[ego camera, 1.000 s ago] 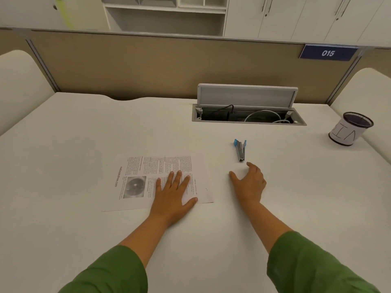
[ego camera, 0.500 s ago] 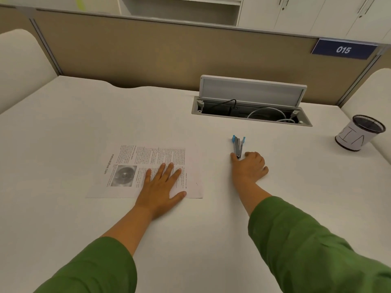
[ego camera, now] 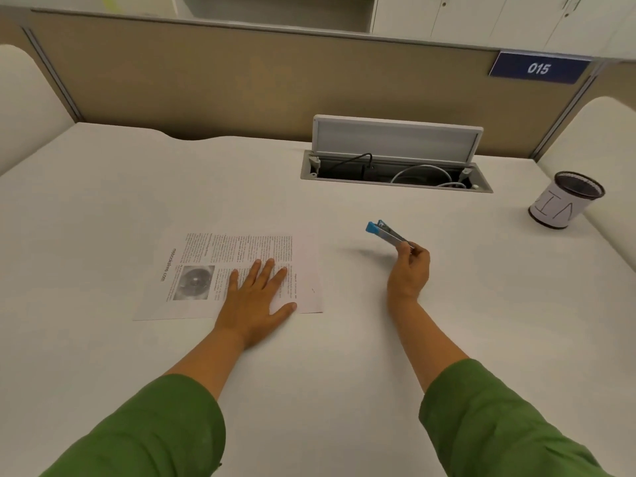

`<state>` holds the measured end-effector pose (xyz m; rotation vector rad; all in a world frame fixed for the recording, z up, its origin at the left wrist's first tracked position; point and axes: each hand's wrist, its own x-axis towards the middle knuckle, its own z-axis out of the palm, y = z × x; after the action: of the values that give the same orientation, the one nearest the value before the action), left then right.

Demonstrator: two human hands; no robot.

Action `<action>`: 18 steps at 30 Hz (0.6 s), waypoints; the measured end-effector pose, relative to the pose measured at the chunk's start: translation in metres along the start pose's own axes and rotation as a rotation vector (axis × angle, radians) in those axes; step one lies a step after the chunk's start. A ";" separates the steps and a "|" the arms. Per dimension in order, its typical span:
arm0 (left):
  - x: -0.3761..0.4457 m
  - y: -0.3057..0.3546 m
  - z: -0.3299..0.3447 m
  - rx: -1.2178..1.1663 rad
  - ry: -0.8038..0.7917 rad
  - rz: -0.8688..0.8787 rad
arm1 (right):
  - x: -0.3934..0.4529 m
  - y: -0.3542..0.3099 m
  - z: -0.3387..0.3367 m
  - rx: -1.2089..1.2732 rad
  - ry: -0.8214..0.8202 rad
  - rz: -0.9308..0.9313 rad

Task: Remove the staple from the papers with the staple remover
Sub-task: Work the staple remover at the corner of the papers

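The stapled papers (ego camera: 220,266), printed with text and a round grey picture, lie flat on the white desk (ego camera: 103,208). My left hand (ego camera: 256,301) rests flat on their near right part, fingers spread. A small dark mark that may be the staple (ego camera: 313,290) shows near the sheet's right edge. My right hand (ego camera: 409,271) grips the staple remover (ego camera: 385,232), a slim silver tool with blue tips, by its near end. The tool hangs above the desk to the right of the papers, blue end pointing up and left.
An open cable hatch (ego camera: 395,173) with wires is set in the desk behind the tool. A black mesh cup (ego camera: 566,201) wrapped in paper stands at the far right. A beige partition (ego camera: 241,80) closes the back of the desk.
My right hand reached the staple remover lying on the desk, closed on it and lifted it off the surface. My left hand stayed pressed on the papers.
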<state>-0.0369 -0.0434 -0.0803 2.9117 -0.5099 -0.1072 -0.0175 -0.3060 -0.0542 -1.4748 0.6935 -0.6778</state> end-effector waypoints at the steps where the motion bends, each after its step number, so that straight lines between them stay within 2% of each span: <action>1: 0.000 0.000 0.000 -0.003 -0.002 0.000 | -0.006 -0.001 -0.006 0.063 0.001 0.035; 7: 0.007 0.011 0.006 -0.019 -0.018 0.004 | -0.050 0.001 -0.037 0.379 -0.101 0.243; 8: -0.007 -0.007 -0.006 -0.013 -0.005 0.035 | -0.082 -0.007 -0.031 0.466 -0.086 0.290; 12: -0.003 -0.002 -0.004 0.013 -0.031 0.072 | -0.102 -0.017 -0.037 0.762 -0.041 0.675; 15: -0.011 -0.007 -0.006 0.018 -0.046 0.108 | -0.118 -0.033 -0.036 0.729 -0.116 0.884; 18: -0.020 -0.013 -0.007 0.025 -0.059 0.161 | -0.135 -0.054 -0.033 0.556 -0.283 0.905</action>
<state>-0.0509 -0.0233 -0.0752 2.8853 -0.7574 -0.1664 -0.1283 -0.2224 0.0005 -0.6081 0.7762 0.0552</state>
